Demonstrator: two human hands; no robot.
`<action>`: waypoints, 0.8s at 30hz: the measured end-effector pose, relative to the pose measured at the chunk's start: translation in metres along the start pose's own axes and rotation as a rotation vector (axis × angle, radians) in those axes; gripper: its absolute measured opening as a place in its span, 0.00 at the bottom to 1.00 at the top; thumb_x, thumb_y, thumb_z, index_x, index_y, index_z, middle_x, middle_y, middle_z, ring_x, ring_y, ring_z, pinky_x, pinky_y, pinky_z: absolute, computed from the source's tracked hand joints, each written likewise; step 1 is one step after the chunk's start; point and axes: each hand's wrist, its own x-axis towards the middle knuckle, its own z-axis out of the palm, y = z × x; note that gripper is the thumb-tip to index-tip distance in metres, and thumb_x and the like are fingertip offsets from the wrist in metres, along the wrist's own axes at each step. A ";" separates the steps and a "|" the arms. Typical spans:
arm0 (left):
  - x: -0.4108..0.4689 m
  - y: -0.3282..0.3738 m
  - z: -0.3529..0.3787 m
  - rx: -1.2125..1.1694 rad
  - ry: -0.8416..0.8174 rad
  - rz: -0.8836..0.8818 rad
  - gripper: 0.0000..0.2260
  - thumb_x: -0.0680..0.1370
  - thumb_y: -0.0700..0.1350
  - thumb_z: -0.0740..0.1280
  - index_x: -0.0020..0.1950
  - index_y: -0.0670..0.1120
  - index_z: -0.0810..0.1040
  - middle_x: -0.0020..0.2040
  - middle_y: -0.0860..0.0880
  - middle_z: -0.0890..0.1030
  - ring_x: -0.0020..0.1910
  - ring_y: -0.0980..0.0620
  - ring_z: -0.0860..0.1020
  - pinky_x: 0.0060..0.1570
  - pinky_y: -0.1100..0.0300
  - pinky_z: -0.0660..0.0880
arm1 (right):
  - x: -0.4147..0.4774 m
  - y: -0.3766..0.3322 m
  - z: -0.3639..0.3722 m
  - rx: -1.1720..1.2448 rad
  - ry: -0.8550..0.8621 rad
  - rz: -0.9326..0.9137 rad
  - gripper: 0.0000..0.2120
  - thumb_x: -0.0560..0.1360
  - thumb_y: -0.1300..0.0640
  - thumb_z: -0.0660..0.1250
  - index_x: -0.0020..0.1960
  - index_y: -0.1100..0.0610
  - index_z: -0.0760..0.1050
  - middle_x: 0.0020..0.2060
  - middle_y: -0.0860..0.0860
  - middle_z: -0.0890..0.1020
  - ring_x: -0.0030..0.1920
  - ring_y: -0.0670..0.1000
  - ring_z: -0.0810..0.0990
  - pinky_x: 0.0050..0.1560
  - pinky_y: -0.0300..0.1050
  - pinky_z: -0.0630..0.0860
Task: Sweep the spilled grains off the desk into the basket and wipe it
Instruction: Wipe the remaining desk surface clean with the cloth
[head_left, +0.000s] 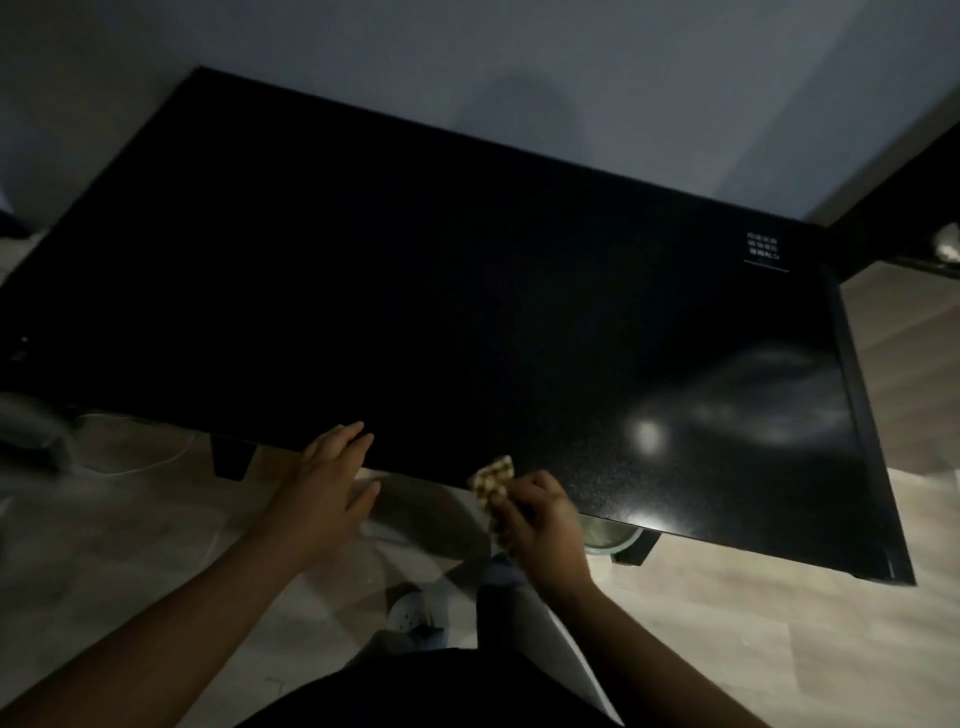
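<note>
A glossy black desk (467, 291) fills most of the view, with faint smears and light glare near its right front corner. My right hand (540, 525) grips a small checkered cloth (493, 480) at the desk's front edge. My left hand (332, 478) is held with fingers straight, its fingertips resting on the front edge to the left of the cloth. A round basket (610, 535) shows partly on the floor under the front edge, just right of my right hand. No grains are visible on the dark top.
A white label with text (762, 250) sits at the desk's far right corner. A light wooden floor (753, 623) lies below, with a white cable (156, 462) at the left. My shoe (413, 613) stands below the desk edge. A wall runs behind the desk.
</note>
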 end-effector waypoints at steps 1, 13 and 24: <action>0.000 0.000 -0.005 -0.015 0.009 -0.012 0.27 0.78 0.49 0.65 0.75 0.45 0.63 0.76 0.47 0.60 0.74 0.47 0.58 0.68 0.57 0.58 | 0.006 -0.006 -0.008 0.027 0.046 0.044 0.05 0.75 0.54 0.68 0.43 0.51 0.82 0.42 0.44 0.75 0.40 0.48 0.78 0.42 0.55 0.79; 0.068 0.026 -0.042 -0.024 0.043 -0.048 0.27 0.78 0.51 0.65 0.75 0.45 0.63 0.75 0.48 0.61 0.73 0.46 0.60 0.70 0.55 0.60 | 0.138 -0.043 -0.093 -0.025 0.288 0.084 0.09 0.76 0.55 0.69 0.54 0.56 0.82 0.43 0.47 0.76 0.41 0.43 0.78 0.42 0.34 0.75; 0.217 0.061 -0.068 -0.078 -0.119 -0.044 0.28 0.80 0.54 0.59 0.78 0.51 0.53 0.77 0.56 0.52 0.75 0.56 0.51 0.72 0.62 0.54 | 0.331 -0.022 -0.151 -0.011 0.321 0.077 0.11 0.76 0.58 0.69 0.56 0.59 0.81 0.47 0.50 0.76 0.41 0.41 0.76 0.43 0.32 0.72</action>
